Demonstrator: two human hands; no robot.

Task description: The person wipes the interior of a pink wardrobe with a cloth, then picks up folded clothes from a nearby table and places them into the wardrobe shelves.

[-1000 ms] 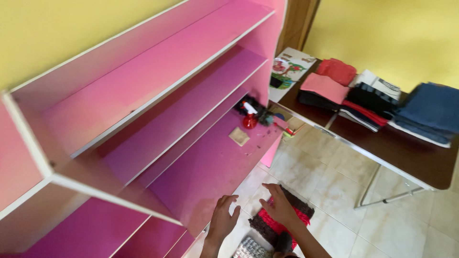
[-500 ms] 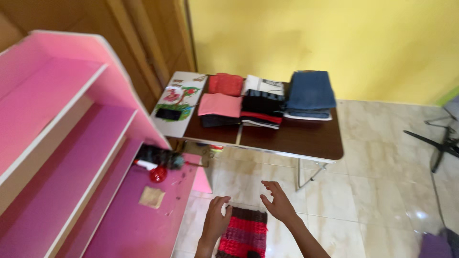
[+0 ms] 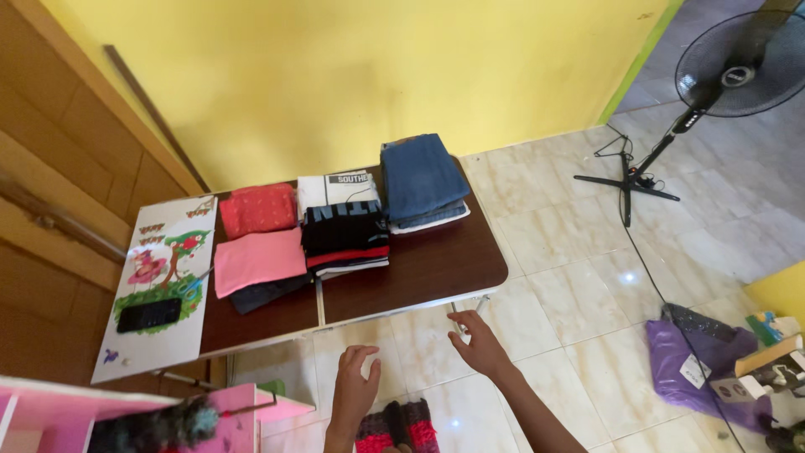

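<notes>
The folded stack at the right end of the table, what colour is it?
Blue, denim-like; the folded stack shows best in the head view.

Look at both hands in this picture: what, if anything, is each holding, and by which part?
Nothing is held. The left hand and right hand are both open and empty, fingers spread above the tiled floor.

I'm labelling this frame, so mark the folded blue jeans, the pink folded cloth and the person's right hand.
folded blue jeans [image 3: 422,178], head view, middle of the top fold
pink folded cloth [image 3: 258,261], head view, centre of its top face
right hand [image 3: 480,342], head view, back of the hand
</notes>
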